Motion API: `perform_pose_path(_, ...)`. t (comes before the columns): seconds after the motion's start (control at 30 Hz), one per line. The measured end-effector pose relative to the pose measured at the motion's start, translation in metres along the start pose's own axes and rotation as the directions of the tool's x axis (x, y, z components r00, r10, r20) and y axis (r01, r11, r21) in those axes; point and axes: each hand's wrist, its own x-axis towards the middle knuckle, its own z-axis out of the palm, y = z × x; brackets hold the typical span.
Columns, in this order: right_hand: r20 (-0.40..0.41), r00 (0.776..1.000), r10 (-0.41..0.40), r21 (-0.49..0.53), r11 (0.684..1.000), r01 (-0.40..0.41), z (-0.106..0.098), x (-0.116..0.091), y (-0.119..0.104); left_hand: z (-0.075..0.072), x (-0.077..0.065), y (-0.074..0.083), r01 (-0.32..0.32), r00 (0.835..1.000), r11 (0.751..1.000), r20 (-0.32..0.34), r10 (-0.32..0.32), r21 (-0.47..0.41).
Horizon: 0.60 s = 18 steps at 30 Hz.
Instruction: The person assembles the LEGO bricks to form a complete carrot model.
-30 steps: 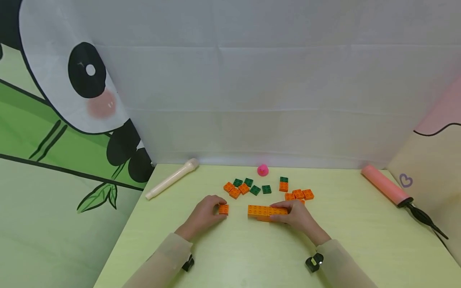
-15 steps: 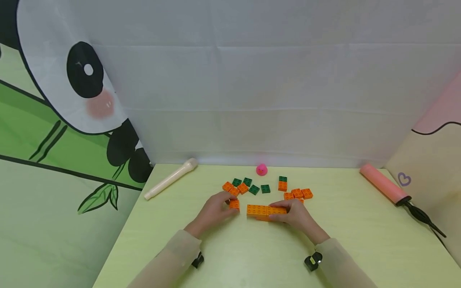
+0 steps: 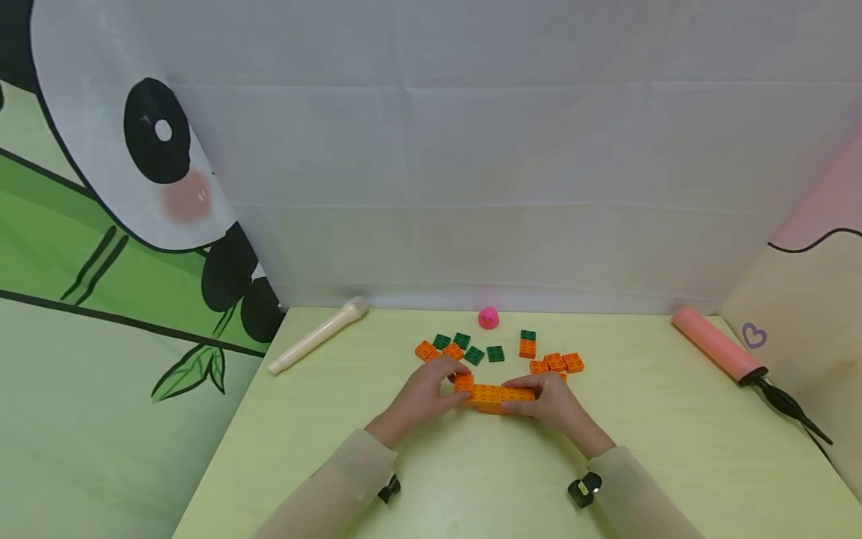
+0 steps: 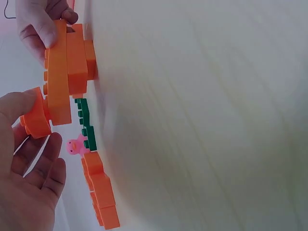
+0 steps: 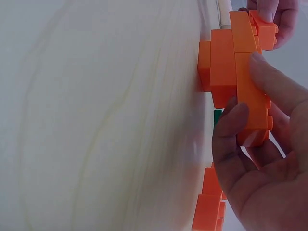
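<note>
My left hand pinches a small orange building brick between thumb and fingers. That brick sits right at the studs on the left end of a larger orange brick assembly. In the left wrist view, the assembly is stepped, with a long top layer and shorter layers under it. My right hand grips its right end, thumb on the near side, as the right wrist view of the hand also shows. Several orange and green bricks lie just beyond my hands.
Behind the bricks stands a small pink toy. More orange bricks and a green-and-orange pair lie to the right. A cream tube is at the back left, a pink pump at the back right. A white backdrop rises behind the table.
My left hand has moved right with the small orange brick, from apart on the left to the left end of the assembly. My right hand and the assembly have stayed almost still.
</note>
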Motion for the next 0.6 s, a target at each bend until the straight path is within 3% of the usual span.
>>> perform_pose_path(0.4,-0.004,1.0,0.013,0.011,1.0,-0.013,0.001,-0.001,0.001,0.008,0.0,0.003,0.028,0.999,1.0,0.023,-0.028,-0.012)
perform_pose_path(0.6,-0.005,1.0,0.002,0.023,1.0,-0.002,0.001,0.0,0.003,0.012,-0.001,0.002,0.054,0.998,0.993,0.032,-0.051,-0.105)
